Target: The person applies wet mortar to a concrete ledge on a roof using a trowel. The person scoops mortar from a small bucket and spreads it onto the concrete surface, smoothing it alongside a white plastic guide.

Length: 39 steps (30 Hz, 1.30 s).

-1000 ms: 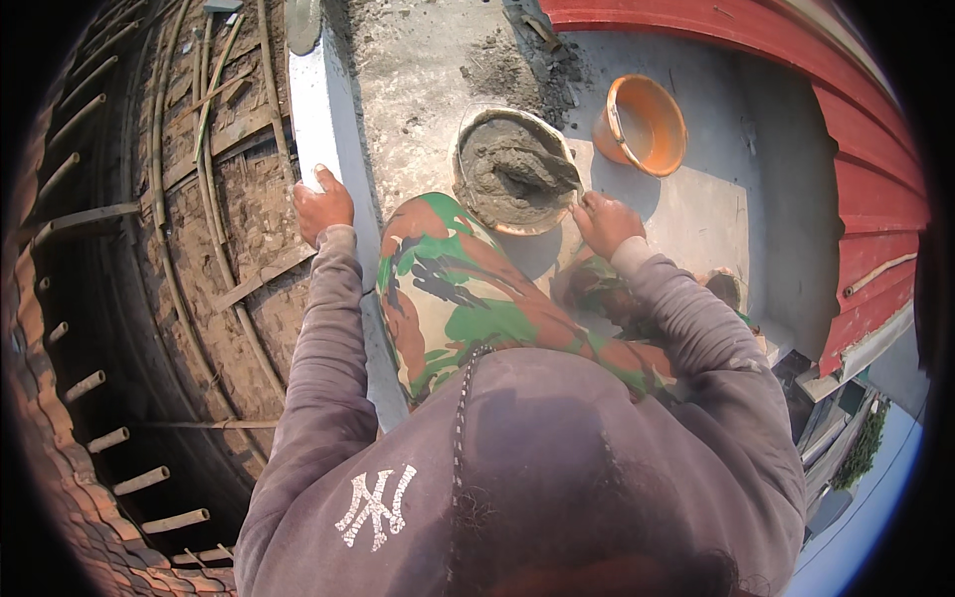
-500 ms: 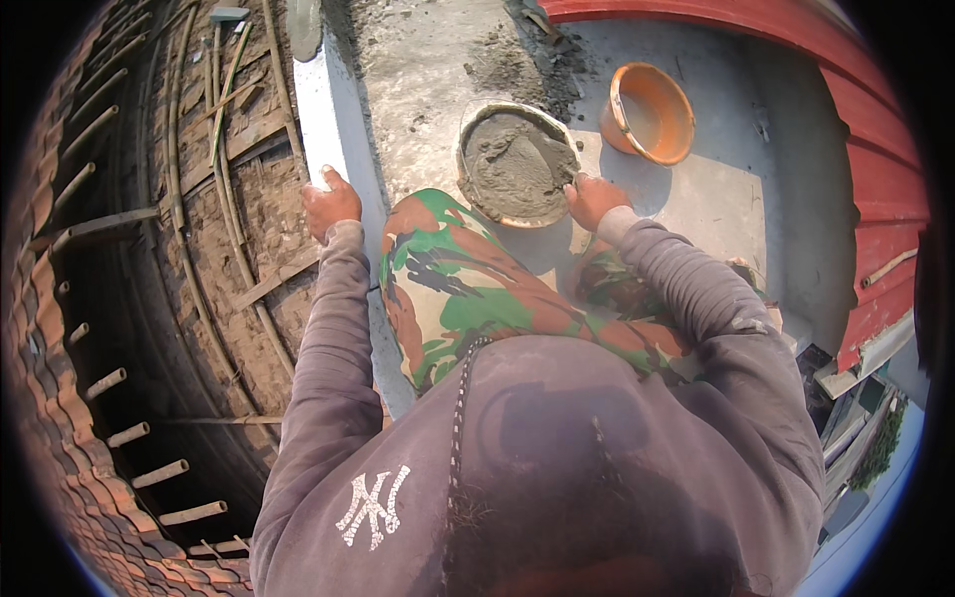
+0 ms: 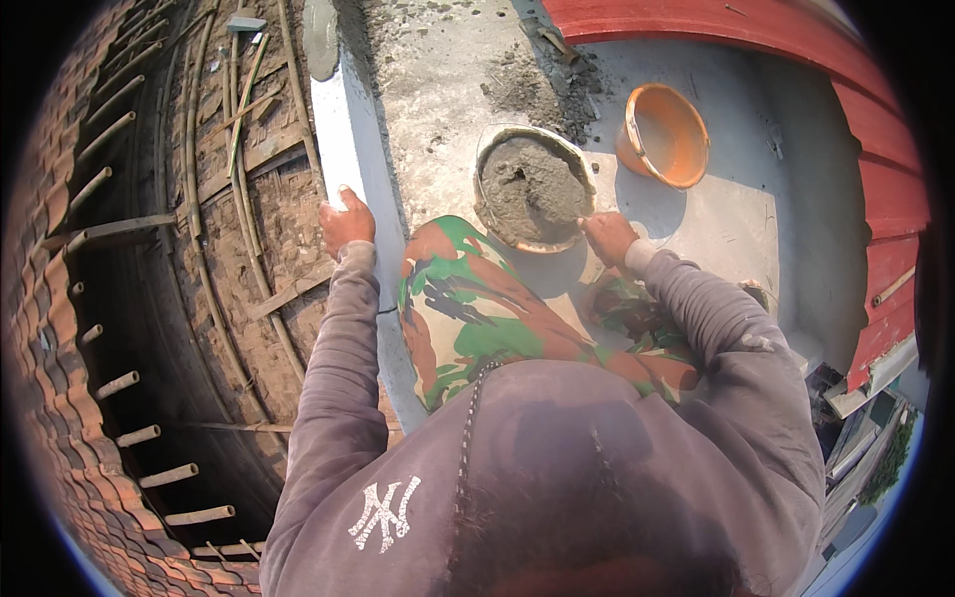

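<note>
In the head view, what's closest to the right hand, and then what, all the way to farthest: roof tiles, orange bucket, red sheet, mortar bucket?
From the right hand:
1. Mortar bucket: right beside it, on its left.
2. Orange bucket: beyond it, slightly right.
3. Red sheet: far right.
4. Roof tiles: far left edge.

We see grey mortar (image 3: 542, 194), an orange bucket (image 3: 688, 147), red metal sheeting (image 3: 885, 199), a white ledge (image 3: 340, 124), our green-brown-tan camouflage trousers (image 3: 487, 308) and purplish-grey hoodie (image 3: 547, 428).
</note>
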Each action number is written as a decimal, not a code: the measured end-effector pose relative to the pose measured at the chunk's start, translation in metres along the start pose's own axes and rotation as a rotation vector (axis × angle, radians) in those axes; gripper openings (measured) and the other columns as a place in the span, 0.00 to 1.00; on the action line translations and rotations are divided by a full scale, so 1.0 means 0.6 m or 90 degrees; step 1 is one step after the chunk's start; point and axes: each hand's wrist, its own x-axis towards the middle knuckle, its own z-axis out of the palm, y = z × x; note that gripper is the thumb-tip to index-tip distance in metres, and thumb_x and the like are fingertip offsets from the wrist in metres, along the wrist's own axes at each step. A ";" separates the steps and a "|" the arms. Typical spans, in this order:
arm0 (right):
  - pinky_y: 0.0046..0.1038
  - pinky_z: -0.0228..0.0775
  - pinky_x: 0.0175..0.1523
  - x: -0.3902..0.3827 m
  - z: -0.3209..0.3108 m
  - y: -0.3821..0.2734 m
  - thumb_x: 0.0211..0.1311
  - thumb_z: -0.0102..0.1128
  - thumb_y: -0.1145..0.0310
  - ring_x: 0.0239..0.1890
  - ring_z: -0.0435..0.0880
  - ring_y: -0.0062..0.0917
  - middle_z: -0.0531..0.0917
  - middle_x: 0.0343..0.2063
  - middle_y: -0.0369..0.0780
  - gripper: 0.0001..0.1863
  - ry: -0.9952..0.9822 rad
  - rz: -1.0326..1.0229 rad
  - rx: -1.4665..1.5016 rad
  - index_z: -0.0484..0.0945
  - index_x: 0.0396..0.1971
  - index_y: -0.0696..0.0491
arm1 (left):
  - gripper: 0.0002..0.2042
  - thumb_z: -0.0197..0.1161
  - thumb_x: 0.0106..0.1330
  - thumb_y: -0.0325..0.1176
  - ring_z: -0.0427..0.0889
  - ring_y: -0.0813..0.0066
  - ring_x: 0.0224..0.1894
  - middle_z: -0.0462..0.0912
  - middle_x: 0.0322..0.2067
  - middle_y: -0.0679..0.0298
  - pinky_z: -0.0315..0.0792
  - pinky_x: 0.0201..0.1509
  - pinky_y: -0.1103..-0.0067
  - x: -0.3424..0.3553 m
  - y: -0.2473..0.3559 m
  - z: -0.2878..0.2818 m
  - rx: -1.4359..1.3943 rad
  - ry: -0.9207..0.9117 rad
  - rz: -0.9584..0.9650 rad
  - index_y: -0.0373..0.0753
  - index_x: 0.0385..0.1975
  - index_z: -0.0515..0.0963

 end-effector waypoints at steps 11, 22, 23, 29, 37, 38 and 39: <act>0.26 0.68 0.25 0.163 -0.003 -0.353 0.78 0.49 0.51 0.22 0.74 0.19 0.76 0.27 0.33 0.20 -0.153 0.197 0.609 0.78 0.44 0.53 | 0.38 0.43 0.76 0.63 0.81 0.40 0.61 0.82 0.57 0.39 0.73 0.66 0.56 0.063 0.077 0.001 -0.003 0.054 -0.032 0.30 0.62 0.77; 0.34 0.79 0.41 0.496 0.147 -0.433 0.74 0.59 0.59 0.32 0.85 0.34 0.86 0.34 0.45 0.16 0.314 0.015 0.558 0.82 0.45 0.59 | 0.35 0.43 0.77 0.61 0.82 0.41 0.60 0.83 0.56 0.41 0.74 0.64 0.58 0.046 0.110 -0.013 0.052 0.025 -0.077 0.32 0.62 0.78; 0.36 0.80 0.43 0.516 0.165 -0.438 0.73 0.60 0.60 0.34 0.87 0.37 0.87 0.35 0.47 0.16 0.417 -0.001 0.408 0.83 0.45 0.59 | 0.35 0.44 0.77 0.61 0.82 0.41 0.59 0.83 0.56 0.41 0.74 0.64 0.58 0.049 0.104 -0.013 0.056 0.029 -0.079 0.32 0.62 0.78; 0.40 0.77 0.54 0.676 0.279 -0.458 0.72 0.61 0.60 0.48 0.87 0.49 0.89 0.40 0.52 0.16 0.321 0.213 0.398 0.84 0.41 0.60 | 0.35 0.45 0.77 0.61 0.82 0.42 0.59 0.83 0.56 0.42 0.74 0.65 0.58 0.053 0.152 -0.007 0.052 -0.006 -0.042 0.33 0.62 0.78; 0.26 0.75 0.29 0.587 0.121 -0.534 0.76 0.59 0.53 0.27 0.79 0.21 0.81 0.31 0.38 0.19 0.162 -0.023 0.674 0.74 0.51 0.54 | 0.34 0.43 0.77 0.63 0.82 0.38 0.58 0.85 0.54 0.42 0.74 0.63 0.56 0.066 0.094 0.011 0.058 0.071 -0.070 0.38 0.59 0.81; 0.27 0.75 0.29 0.591 0.122 -0.502 0.77 0.58 0.53 0.27 0.78 0.21 0.79 0.30 0.37 0.18 0.113 0.060 0.687 0.73 0.50 0.53 | 0.34 0.43 0.77 0.63 0.82 0.38 0.58 0.85 0.54 0.42 0.74 0.63 0.56 0.063 0.099 0.009 0.047 0.052 -0.073 0.38 0.58 0.81; 0.28 0.76 0.29 0.594 0.125 -0.471 0.78 0.56 0.53 0.27 0.78 0.22 0.78 0.30 0.37 0.17 0.064 0.141 0.699 0.72 0.49 0.52 | 0.34 0.43 0.77 0.63 0.82 0.38 0.58 0.85 0.54 0.42 0.74 0.63 0.56 0.060 0.109 0.000 0.036 0.036 -0.074 0.38 0.58 0.81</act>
